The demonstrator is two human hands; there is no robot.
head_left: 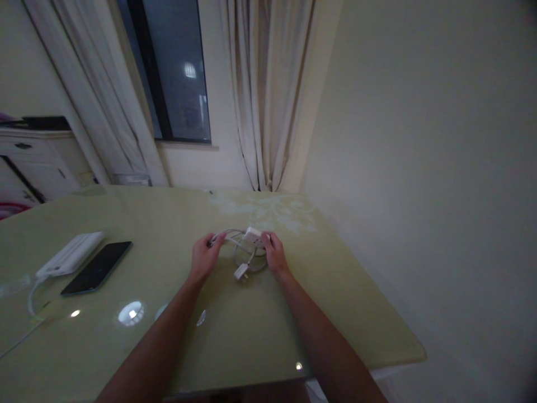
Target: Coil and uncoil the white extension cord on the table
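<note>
My left hand [205, 254] is closed on the looped white cable [232, 231], pinching it between thumb and fingers. A small white power strip [254, 237] with socket holes facing up is gripped at its right end by my right hand [274, 252]. Loops of the cable hang around and below the strip. Its white plug [241, 272] dangles below the strip, between my hands, with the metal pins pointing down and right. Whether the lower loops touch the table, I cannot tell.
A black phone [97, 268] lies on the pale green table [251, 347], beside a white power strip or adapter block [72, 254] with a cord running left. A wall [419, 168] borders the table's right edge. Curtains [268, 95] and a window [178, 67] stand behind; a white cabinet [42, 157] is far left.
</note>
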